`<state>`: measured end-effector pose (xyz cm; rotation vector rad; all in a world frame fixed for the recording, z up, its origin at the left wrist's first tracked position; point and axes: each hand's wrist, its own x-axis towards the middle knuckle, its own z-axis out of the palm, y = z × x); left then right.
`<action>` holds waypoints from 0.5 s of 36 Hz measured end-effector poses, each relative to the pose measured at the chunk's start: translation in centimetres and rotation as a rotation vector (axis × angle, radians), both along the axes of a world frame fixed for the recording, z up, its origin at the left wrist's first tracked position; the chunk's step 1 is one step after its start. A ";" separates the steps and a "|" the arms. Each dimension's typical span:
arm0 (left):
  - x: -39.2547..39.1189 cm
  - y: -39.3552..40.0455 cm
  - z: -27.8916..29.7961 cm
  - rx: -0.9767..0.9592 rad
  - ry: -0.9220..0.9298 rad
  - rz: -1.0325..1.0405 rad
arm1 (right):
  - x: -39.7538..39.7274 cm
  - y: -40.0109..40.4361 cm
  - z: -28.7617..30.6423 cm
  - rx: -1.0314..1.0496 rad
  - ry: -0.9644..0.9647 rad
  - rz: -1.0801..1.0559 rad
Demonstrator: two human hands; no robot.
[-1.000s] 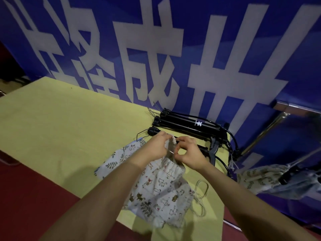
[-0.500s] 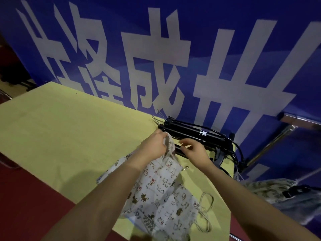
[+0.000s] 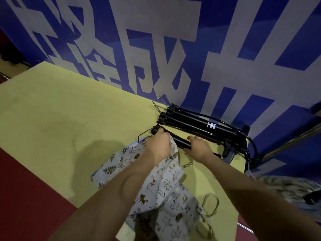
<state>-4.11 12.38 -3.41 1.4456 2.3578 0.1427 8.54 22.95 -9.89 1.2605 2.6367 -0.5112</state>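
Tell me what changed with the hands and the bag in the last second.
The right hand let go of the printed bag, moved forward and now grips the nearest black rod. The left hand, holding the bag's mouth, carried it forward to the rod's end. The other black rods and the yellow table stayed put.

Bare forearms [image 3: 125,185], left grip [image 3: 159,146], right grip [image 3: 199,147]

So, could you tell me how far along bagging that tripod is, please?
Done: the left hand holds the bag by its mouth at one end of the tripod. In hand: the right hand grips it on the table. Left: sliding it in, as none of it looks inside yet, then pulling the cord.
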 end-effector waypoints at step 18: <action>-0.7 -0.8 1.0 0.105 -0.175 0.132 | -1.8 -0.3 1.2 0.115 -0.023 0.094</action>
